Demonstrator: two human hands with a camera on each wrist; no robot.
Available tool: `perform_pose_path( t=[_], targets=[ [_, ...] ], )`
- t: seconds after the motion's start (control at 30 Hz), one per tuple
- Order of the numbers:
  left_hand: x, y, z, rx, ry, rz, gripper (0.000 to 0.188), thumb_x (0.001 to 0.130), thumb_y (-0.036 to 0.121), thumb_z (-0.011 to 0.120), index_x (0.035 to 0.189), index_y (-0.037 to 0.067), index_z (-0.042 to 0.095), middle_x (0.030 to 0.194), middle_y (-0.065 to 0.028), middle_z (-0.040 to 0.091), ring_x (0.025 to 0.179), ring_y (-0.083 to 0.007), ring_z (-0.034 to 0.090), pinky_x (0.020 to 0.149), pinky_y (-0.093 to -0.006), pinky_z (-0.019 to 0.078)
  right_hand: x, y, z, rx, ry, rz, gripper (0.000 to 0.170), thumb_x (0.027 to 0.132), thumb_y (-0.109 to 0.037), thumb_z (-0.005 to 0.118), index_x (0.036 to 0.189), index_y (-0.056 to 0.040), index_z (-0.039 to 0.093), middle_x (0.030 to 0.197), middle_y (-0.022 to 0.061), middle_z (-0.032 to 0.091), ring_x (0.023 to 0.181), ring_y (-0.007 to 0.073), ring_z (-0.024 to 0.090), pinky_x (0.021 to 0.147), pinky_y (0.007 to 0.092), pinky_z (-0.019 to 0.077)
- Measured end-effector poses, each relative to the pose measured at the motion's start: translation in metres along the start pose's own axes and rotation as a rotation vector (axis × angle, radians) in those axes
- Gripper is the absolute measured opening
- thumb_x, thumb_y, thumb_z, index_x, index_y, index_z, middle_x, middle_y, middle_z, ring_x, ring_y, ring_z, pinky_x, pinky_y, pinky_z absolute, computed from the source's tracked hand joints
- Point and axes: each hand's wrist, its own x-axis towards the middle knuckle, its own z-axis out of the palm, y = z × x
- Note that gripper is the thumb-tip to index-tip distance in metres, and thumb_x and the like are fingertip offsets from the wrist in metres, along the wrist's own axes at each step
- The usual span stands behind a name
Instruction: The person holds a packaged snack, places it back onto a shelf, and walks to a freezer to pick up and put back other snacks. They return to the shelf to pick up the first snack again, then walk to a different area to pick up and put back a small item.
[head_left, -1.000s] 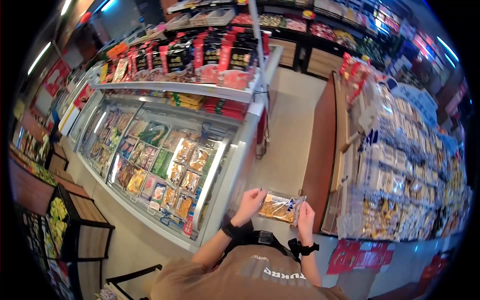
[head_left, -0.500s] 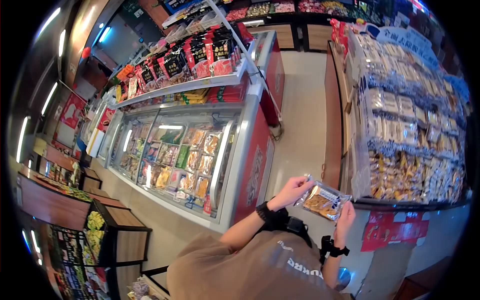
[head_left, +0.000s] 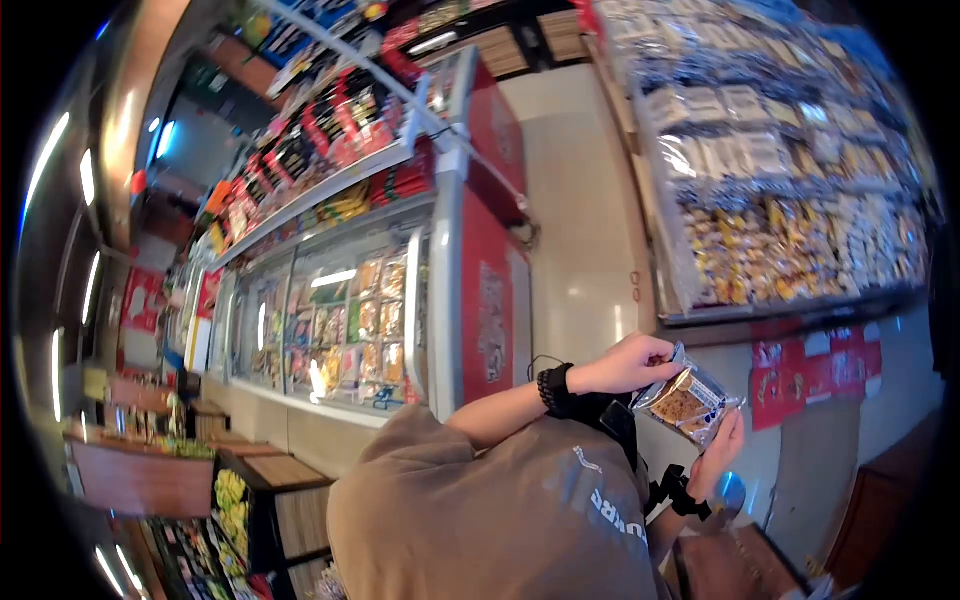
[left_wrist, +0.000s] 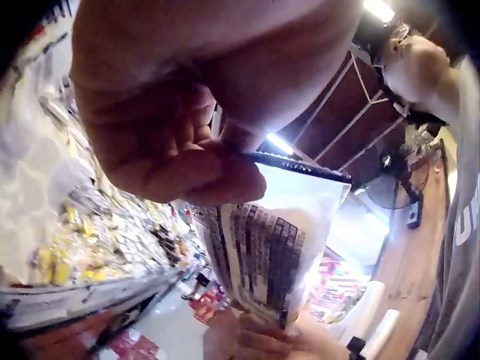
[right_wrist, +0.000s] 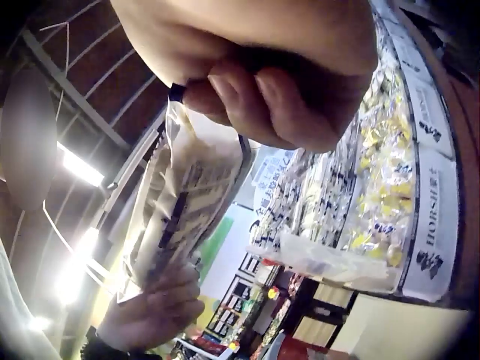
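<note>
A clear plastic packet of brown snack food (head_left: 686,405) with blue print hangs between both hands in front of the body. My left hand (head_left: 632,364) pinches its upper left end, fingers curled with the thumb at the edge. At the lower right end, my right hand (head_left: 722,442) grips the opposite edge. The left wrist view shows the printed back of the packet (left_wrist: 262,251) below the curled left fingers (left_wrist: 187,176). From the right wrist, the packet (right_wrist: 184,187) runs from the right fingers (right_wrist: 262,112) down to the left hand (right_wrist: 154,311).
A sloped display of wrapped snacks (head_left: 760,240) stands ahead to the right. On the left is a glass-topped freezer (head_left: 340,330) with a red side, a shelf of black and red pouches (head_left: 310,145) above it. Tiled floor (head_left: 575,210) runs between them.
The body and view have turned rightward, so the freezer now sits further left. Both hands, still holding the packet, have shifted right in view, and the packet is tilted more steeply.
</note>
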Motion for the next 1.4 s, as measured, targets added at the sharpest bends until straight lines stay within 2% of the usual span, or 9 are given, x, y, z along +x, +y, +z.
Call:
perform_pose_path(
  t=[0.1, 0.27, 0.4, 0.53, 0.63, 0.77, 0.87, 1.07, 1.4],
  targets=[
    [0.022, 0.008, 0.024, 0.022, -0.155, -0.02, 0.029, 0.092, 0.02, 0.064, 0.074, -0.002, 0.056, 0.057, -0.0056, 0.047, 0.055, -0.0074, 0.041, 0.05, -0.0289, 0.038, -0.018, 0.003, -0.025, -0.342, 0.343, -0.109, 0.031, 0.103, -0.026, 0.045, 0.093, -0.0003, 0.058, 0.088, 0.0009, 0.057, 0.083, 0.0085, 0.051, 0.074, 0.026, 0.0431],
    [0.059, 0.019, 0.065, 0.028, -0.414, -0.08, 0.039, 0.095, 0.019, 0.062, 0.065, 0.0, 0.046, 0.054, 0.0019, 0.039, 0.053, -0.004, 0.035, 0.046, -0.027, 0.0314, -0.051, -0.015, -0.056, -0.153, 0.439, -0.071, 0.033, 0.103, -0.028, 0.044, 0.09, 0.0001, 0.056, 0.083, -0.0001, 0.053, 0.079, 0.009, 0.047, 0.071, 0.0245, 0.0397],
    [0.089, -0.007, 0.091, 0.108, -0.54, -0.057, 0.031, 0.094, 0.024, 0.065, 0.073, 0.002, 0.058, 0.059, 0.0071, 0.043, 0.058, -0.0027, 0.036, 0.05, -0.0245, 0.03, -0.053, -0.018, -0.062, -0.192, 0.607, -0.082, 0.032, 0.103, -0.027, 0.044, 0.091, -0.001, 0.057, 0.081, -0.0016, 0.051, 0.077, 0.0073, 0.045, 0.069, 0.0243, 0.0386],
    [0.126, -0.001, 0.121, 0.05, -0.581, -0.143, 0.035, 0.094, 0.024, 0.065, 0.067, 0.006, 0.052, 0.058, 0.0092, 0.038, 0.056, -0.0014, 0.032, 0.049, -0.0238, 0.0247, -0.028, -0.035, -0.09, -0.105, 0.609, -0.113, 0.031, 0.104, -0.027, 0.043, 0.086, -0.0047, 0.054, 0.074, -0.005, 0.044, 0.072, 0.0048, 0.04, 0.064, 0.0248, 0.0366],
    [0.157, -0.01, 0.144, 0.008, -0.568, -0.138, 0.036, 0.093, 0.021, 0.065, 0.066, 0.005, 0.049, 0.058, 0.0087, 0.038, 0.057, -0.0016, 0.032, 0.049, -0.0245, 0.0252, 0.0, -0.067, -0.105, -0.165, 0.549, -0.014, 0.031, 0.104, -0.023, 0.046, 0.075, -0.0106, 0.048, 0.066, -0.0102, 0.033, 0.06, 0.0003, 0.03, 0.05, 0.0211, 0.0251],
    [0.197, -0.018, 0.18, 0.005, -0.452, -0.057, 0.034, 0.094, 0.022, 0.062, 0.07, 0.0, 0.054, 0.056, -0.0007, 0.041, 0.056, -0.0052, 0.035, 0.048, -0.0283, 0.0302, 0.046, -0.101, -0.13, -0.146, 0.558, -0.005, 0.028, 0.103, -0.023, 0.046, 0.081, -0.0078, 0.055, 0.068, -0.0093, 0.04, 0.062, 0.0004, 0.034, 0.051, 0.0207, 0.0284],
    [0.22, -0.019, 0.2, -0.05, -0.421, -0.051, 0.034, 0.095, 0.02, 0.061, 0.069, 0.0, 0.052, 0.055, 0.0006, 0.04, 0.055, -0.0053, 0.034, 0.048, -0.0279, 0.0305, 0.077, -0.109, -0.152, -0.369, 0.507, -0.13, 0.026, 0.103, -0.021, 0.047, 0.085, -0.0043, 0.057, 0.068, -0.0086, 0.042, 0.065, 0.0008, 0.036, 0.054, 0.0216, 0.031],
    [0.262, -0.031, 0.227, -0.158, -0.429, -0.08, 0.035, 0.095, 0.017, 0.061, 0.067, 0.0, 0.049, 0.056, 0.0037, 0.04, 0.056, -0.0033, 0.035, 0.048, -0.0259, 0.0299, 0.116, -0.104, -0.191, -0.499, 0.503, 0.008, 0.025, 0.101, -0.021, 0.051, 0.082, -0.0053, 0.055, 0.065, -0.0078, 0.047, 0.059, 0.0008, 0.041, 0.05, 0.0207, 0.0324],
    [0.309, -0.016, 0.26, -0.147, -0.522, -0.135, 0.032, 0.095, 0.016, 0.061, 0.069, 0.001, 0.051, 0.057, 0.0057, 0.041, 0.055, -0.0019, 0.036, 0.047, -0.0245, 0.0294, 0.132, -0.147, -0.187, -0.205, 0.516, 0.08, 0.021, 0.1, -0.021, 0.053, 0.083, -0.0096, 0.051, 0.059, -0.0067, 0.046, 0.051, 0.0017, 0.041, 0.045, 0.0205, 0.0302]
  ],
)
